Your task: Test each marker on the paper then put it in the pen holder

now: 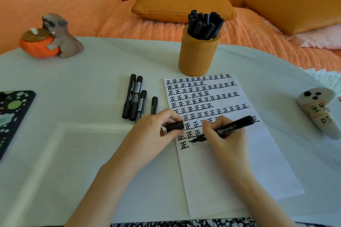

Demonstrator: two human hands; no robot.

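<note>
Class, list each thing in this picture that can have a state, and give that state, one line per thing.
Marker in right hand: uncapped, tip on the paper.
Cap: off, pinched in the left hand.
Right hand: gripping the marker, writing.
Paper: flat, upper part filled with marks, lower part blank.
Pen holder: upright, holding several markers.
Four markers on table: capped, lying flat left of the paper.

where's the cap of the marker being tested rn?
The cap is pinched in the left hand, at the paper's left edge, just left of the marker the right hand writes with.
</note>
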